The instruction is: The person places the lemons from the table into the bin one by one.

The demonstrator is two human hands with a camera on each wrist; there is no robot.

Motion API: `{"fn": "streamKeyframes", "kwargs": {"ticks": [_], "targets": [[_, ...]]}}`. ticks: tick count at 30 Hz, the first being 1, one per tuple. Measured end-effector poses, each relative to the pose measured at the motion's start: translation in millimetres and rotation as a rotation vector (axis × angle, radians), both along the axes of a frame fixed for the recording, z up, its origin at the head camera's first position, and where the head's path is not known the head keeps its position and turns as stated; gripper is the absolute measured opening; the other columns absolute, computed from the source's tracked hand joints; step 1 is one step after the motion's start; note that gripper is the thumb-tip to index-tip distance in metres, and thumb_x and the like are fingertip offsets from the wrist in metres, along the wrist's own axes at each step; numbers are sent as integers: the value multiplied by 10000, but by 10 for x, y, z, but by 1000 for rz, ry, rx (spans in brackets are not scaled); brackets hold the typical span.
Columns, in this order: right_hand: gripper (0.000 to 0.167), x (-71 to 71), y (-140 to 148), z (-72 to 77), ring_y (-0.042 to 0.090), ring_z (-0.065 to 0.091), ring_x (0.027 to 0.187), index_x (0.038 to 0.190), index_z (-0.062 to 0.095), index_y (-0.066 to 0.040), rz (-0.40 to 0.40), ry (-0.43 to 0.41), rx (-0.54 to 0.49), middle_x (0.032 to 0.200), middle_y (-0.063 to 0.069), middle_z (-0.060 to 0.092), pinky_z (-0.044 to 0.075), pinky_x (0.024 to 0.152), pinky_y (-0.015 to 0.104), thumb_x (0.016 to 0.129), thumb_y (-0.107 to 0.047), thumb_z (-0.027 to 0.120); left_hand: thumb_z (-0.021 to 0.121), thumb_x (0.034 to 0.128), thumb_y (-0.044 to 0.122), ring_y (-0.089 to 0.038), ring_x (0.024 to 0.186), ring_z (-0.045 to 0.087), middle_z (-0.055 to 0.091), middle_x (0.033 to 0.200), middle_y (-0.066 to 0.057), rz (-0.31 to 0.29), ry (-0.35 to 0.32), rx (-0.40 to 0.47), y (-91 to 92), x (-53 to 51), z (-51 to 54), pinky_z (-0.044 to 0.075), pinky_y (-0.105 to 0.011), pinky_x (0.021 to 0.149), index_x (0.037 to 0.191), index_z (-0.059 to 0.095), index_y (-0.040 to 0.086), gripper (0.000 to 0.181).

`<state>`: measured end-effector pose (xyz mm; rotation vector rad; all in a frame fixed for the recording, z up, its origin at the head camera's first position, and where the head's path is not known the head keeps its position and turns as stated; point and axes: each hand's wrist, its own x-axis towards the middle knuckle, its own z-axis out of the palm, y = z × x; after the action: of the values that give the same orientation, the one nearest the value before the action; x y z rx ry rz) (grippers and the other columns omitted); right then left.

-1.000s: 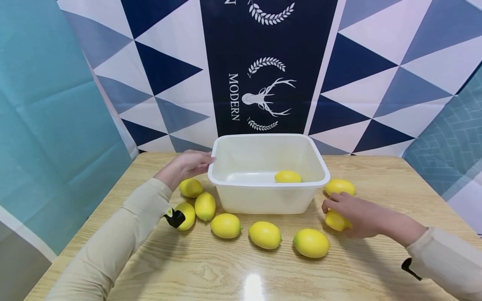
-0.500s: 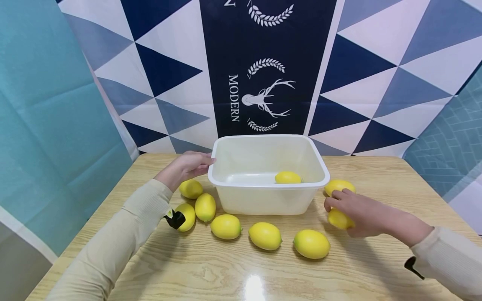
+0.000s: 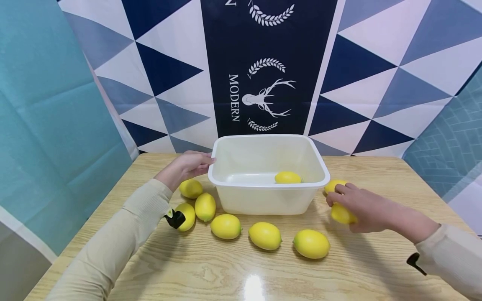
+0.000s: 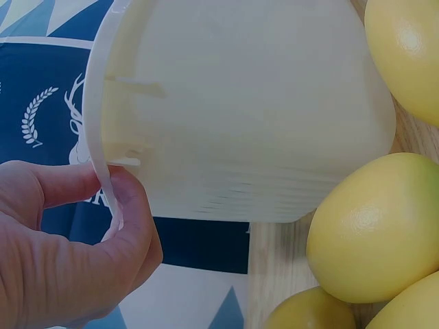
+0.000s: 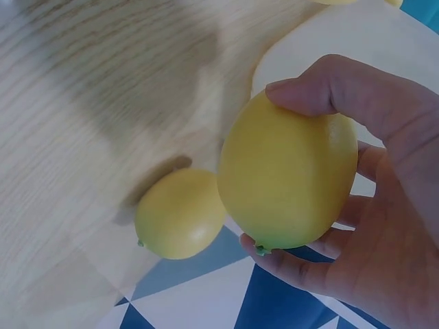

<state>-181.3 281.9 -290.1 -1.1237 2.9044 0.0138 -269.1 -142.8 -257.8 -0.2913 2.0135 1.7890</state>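
Note:
A white plastic bin (image 3: 263, 200) stands at the middle of the table, with one lemon (image 3: 288, 177) lying inside it. My left hand (image 3: 189, 164) pinches the bin's left rim between thumb and fingers, as the left wrist view also shows (image 4: 89, 240). At the bin's right, my right hand (image 3: 361, 207) grips another lemon (image 5: 288, 171), thumb on one side and fingers curled round the other. Just behind that hand a further lemon (image 3: 333, 185) rests on the table, partly covered in the head view; the right wrist view shows it whole.
Several lemons lie on the wooden table (image 3: 203, 267) in a curve from the bin's left side round its front, among them a front lemon (image 3: 265, 235) and a right front lemon (image 3: 311, 243). A patterned cloth (image 3: 169, 75) hangs behind the table.
My right hand has shifted slightly right and up with the lemon it grips, covering more of the lemon behind. The left hand and the bin stay in place.

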Motion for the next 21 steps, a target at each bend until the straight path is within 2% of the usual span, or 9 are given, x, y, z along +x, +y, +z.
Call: {"fn": "streamKeyframes", "kwargs": {"ticks": [8,15,21], "targets": [[610,-3,16,78,127,449,847,1018,563,-268,-26,5,9,951,-69,534,470,647,257,536,-59,875,542,967,83,-141,1017,540,452,1449,-136,-11,2,8,4,19,17,426,-313,1117,1439,414,36,491],[615,-13,30,147,124,447,837,1009,556,-274,-34,18,23,932,-71,515,469,646,256,531,-75,890,555,961,88,-94,891,569,532,1251,-70,-10,8,0,1,16,8,438,-306,1103,1429,428,33,487],[609,-17,35,201,134,458,847,998,565,-257,-53,33,31,942,-56,526,487,654,266,519,-84,900,551,963,88,-89,883,576,530,1254,-72,-12,7,-1,-1,19,10,440,-305,1099,1431,422,29,489]]}}
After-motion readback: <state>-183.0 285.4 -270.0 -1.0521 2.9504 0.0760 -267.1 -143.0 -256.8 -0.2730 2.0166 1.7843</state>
